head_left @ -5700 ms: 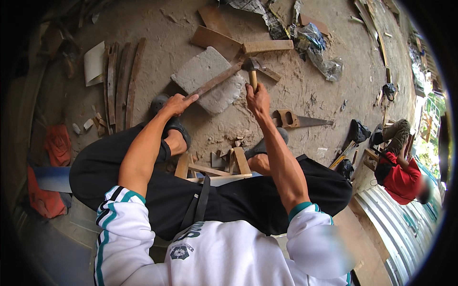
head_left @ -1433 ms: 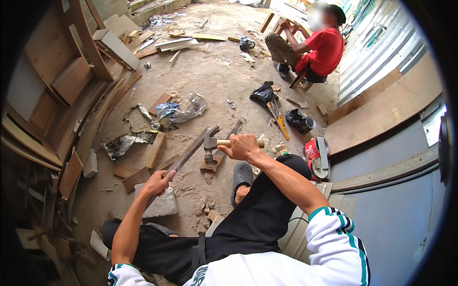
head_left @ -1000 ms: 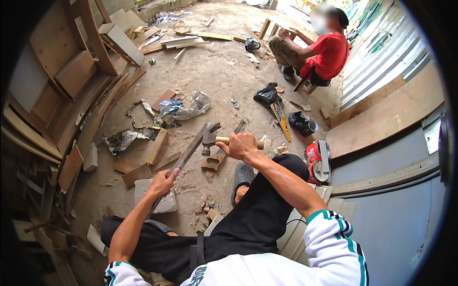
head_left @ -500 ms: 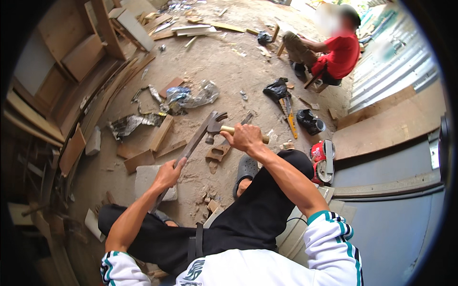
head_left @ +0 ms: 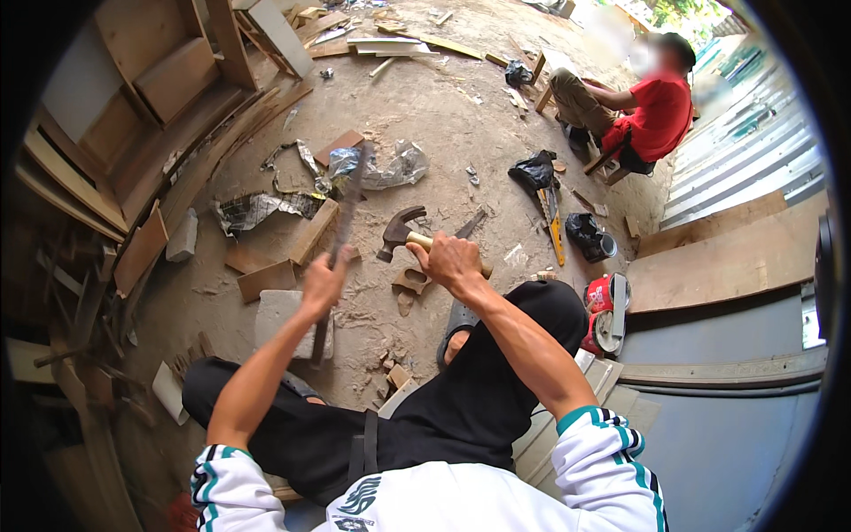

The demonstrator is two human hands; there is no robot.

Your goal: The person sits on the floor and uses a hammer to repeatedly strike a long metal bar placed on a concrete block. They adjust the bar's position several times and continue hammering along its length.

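Your left hand (head_left: 324,282) has its grip closed narrow around a wooden strip (head_left: 347,213), which runs through the fist and juts out above and below it, its upper end blurred; your right hand (head_left: 452,261) has its grip wrapped around the handle of a claw hammer (head_left: 399,232), close up under the head; the step in hand looks like handling the strip with the hammer at the ready, the two held near each other but apart; the next move seems to call for a firm hold on the strip and a clear line between it and the hammer head; the strip's lower end overlaps a pale concrete block (head_left: 275,324), though whether they touch you cannot tell from here; just below the hammer a handsaw (head_left: 410,281) lies on the floor (head_left: 381,111), partly hidden by your right hand; beyond the strip sit a short plank (head_left: 315,232) and crumpled plastic (head_left: 403,167); farther off to the right, a person in a red shirt (head_left: 651,115) sits near corrugated metal sheeting (head_left: 727,173).
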